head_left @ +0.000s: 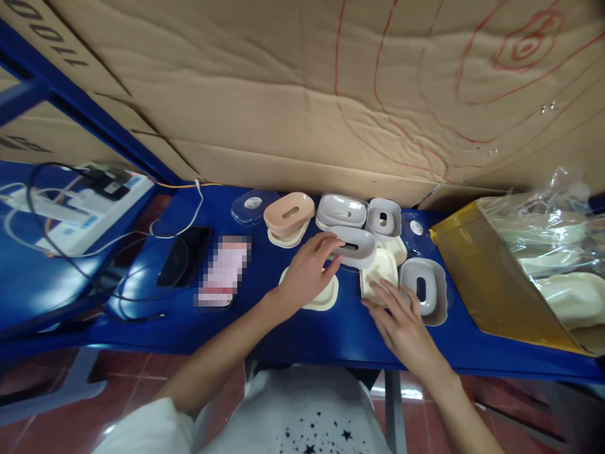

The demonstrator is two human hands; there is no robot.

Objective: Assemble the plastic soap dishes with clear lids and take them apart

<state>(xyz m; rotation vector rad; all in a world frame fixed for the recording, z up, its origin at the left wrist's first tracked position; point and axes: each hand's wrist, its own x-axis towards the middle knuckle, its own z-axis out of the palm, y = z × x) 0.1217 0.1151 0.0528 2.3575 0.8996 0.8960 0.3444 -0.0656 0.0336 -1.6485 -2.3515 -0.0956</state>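
My left hand (309, 266) is at a grey oval tray (358, 255), its thumb and fingertips gripping the left end. Beneath that hand lies a cream lid (326, 296), partly hidden. The fingers of my right hand (394, 312) are spread over the lower part of a cream piece (379, 270), touching it. Just right of those fingers sits a grey squarish dish (424, 290) with a dark slot. Behind the held tray are another grey oval dish (341, 210) and a small grey dish (384, 218). A peach oval dish (289, 213) rests on a cream base.
Clear plastic covers (248, 207) lie near the cardboard wall. On the left are a phone (224, 271), a black device (184, 257), cables and a power strip (89, 221). At right stands a box (515, 296) holding bagged cream pieces.
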